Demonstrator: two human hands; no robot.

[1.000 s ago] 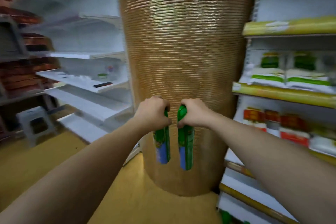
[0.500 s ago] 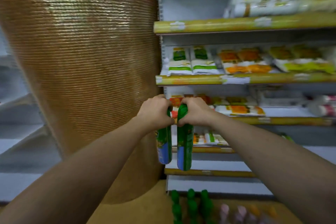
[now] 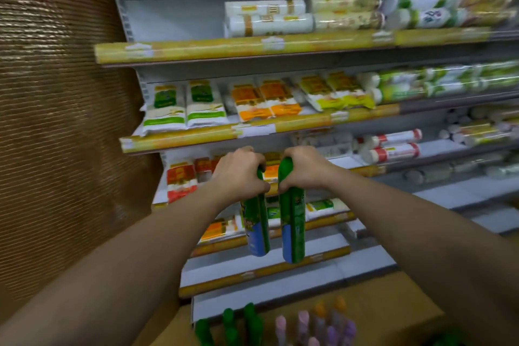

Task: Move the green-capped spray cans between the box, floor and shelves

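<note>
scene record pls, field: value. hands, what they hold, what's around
left hand: left hand grips the top of a green spray can with a blue base
right hand: right hand grips the cap end of a second green spray can
cans: both hang upright, side by side, in the air
behind: yellow-edged store shelves with white packets
left: brown ribbed column
below: green-capped cans and pink-capped cans, partly cut off

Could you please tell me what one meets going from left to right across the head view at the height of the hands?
Brown ribbed column → left hand → left green can → right green can → right hand → red-banded white rolls on the shelf.
</note>
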